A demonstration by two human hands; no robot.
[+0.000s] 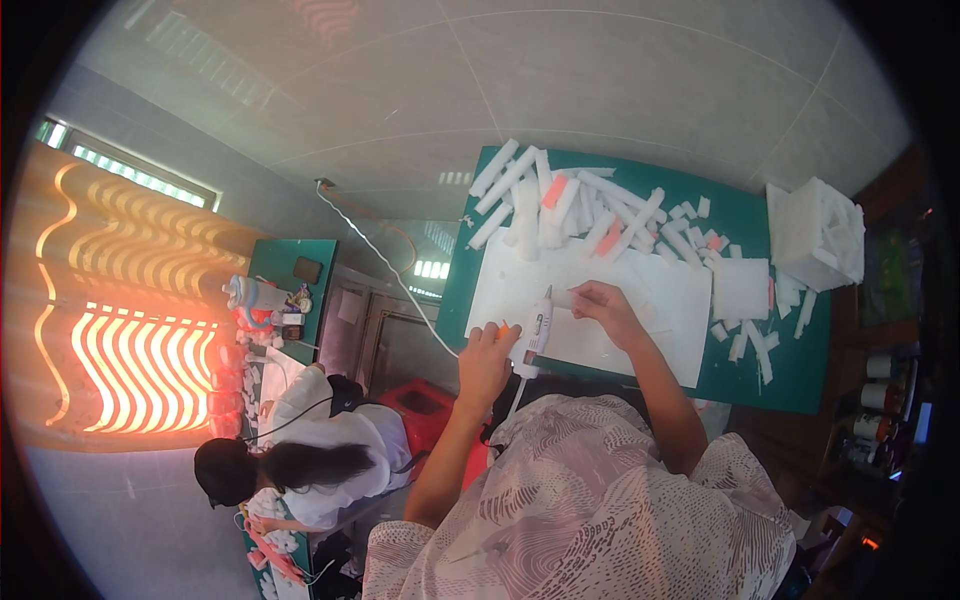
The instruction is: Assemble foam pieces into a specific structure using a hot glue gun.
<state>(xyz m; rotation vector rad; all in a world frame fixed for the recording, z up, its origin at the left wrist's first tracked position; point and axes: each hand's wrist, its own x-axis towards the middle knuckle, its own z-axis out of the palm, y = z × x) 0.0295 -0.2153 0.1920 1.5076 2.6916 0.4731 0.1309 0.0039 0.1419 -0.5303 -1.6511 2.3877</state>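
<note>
My left hand is closed around the handle of a white glue gun with an orange trigger. Its nozzle points away from me, over a white board on the green table. Close to the nozzle tip, my right hand pinches a small white foam piece between thumb and fingertips. Whether nozzle and foam touch is too small to tell. Beyond the board lies a heap of white foam strips, with a few pink pieces among them.
A white foam block structure stands at the table's right end, near a flat foam square and loose scraps. A white cable hangs from the wall socket at left. Another person works at a second table on the left.
</note>
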